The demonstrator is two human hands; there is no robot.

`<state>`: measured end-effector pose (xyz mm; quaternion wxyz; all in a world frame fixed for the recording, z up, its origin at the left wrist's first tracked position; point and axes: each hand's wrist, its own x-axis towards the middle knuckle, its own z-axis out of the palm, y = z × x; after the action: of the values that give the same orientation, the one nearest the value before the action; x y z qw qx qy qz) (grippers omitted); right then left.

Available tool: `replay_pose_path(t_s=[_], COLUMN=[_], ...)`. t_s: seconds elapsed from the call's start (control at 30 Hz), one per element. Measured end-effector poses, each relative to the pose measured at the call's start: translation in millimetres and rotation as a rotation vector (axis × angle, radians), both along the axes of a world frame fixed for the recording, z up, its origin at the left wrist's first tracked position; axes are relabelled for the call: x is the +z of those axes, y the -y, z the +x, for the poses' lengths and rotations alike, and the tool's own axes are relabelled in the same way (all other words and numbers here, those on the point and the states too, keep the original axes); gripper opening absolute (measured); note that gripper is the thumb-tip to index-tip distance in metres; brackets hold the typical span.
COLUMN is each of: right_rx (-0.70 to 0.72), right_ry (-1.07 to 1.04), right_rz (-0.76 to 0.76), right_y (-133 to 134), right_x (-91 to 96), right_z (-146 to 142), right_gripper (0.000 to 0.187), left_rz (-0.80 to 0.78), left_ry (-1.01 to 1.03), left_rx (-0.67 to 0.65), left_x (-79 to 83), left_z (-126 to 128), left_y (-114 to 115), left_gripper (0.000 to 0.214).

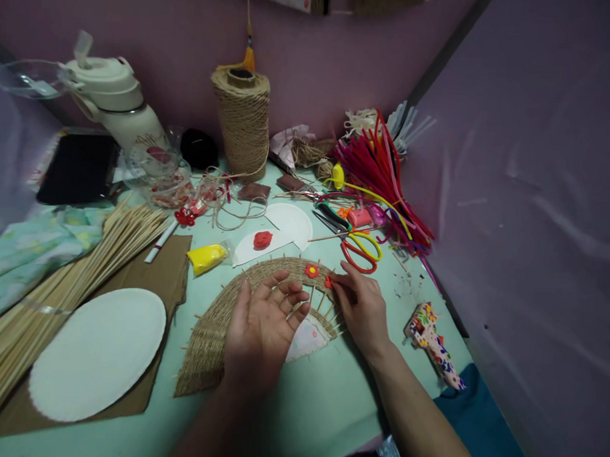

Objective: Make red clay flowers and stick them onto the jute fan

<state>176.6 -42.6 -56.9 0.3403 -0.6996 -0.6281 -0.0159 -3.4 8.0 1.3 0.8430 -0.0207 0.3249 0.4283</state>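
A half-round fan woven from twine over thin sticks (209, 338) lies on the table. A red clay flower with a yellow centre (311, 271) sits on its outer band. My right hand (360, 306) pinches a small red clay piece (329, 281) against the band, just right of that flower; the fingers partly cover it. My left hand (268, 316) is palm up over the middle of the fan, fingers loosely curled and apart, with nothing in it. Beyond the fan, a lump of red clay (263, 240) rests on a cut white paper plate (295, 223).
Scissors with red and yellow handles (360, 248) lie behind my right hand. A patterned glue gun (434, 344) is at right. Left are a white oval plate (99, 355), bamboo sticks (76, 276) and a yellow clay packet (209, 258). A twine spool (242, 124) and bottle (115, 102) stand behind.
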Motion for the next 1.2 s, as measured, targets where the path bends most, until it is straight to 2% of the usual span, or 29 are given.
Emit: replay_pose_path(t_s=[0.27, 0.47, 0.57, 0.73, 0.8, 1.03, 1.2], right_rx=[0.055, 0.1, 0.115, 0.07, 0.056, 0.1, 0.113], right_ry=[0.216, 0.314, 0.264, -0.075, -0.138, 0.112, 0.125], right_rz=[-0.044, -0.15, -0.199, -0.211, -0.194, -0.16, -0.174], right_y=[15, 24, 26, 32, 34, 28, 28], right_x=[5.1, 3.1, 2.7, 2.8, 3.2, 6.2, 6.1], right_z=[-6, -9, -8, -3, -2, -5, -5], right_gripper=[0.04, 0.044, 0.043, 0.047, 0.048, 0.041, 0.044], left_rz=[0.0, 0.022, 0.035, 0.063, 0.079, 0.126, 0.134], left_ry=[0.002, 0.0, -0.001, 0.003, 0.004, 0.005, 0.006], left_rx=[0.018, 0.021, 0.024, 0.022, 0.02, 0.019, 0.021], left_x=[-0.2, -1.1, -0.3, 1.0, 0.6, -1.8, 0.3], left_z=[-3, -3, -3, -4, -4, -5, -6], left_y=[-1, -1, -1, 0, 0, 2, 2], left_gripper=[0.043, 0.044, 0.044, 0.043, 0.042, 0.039, 0.037])
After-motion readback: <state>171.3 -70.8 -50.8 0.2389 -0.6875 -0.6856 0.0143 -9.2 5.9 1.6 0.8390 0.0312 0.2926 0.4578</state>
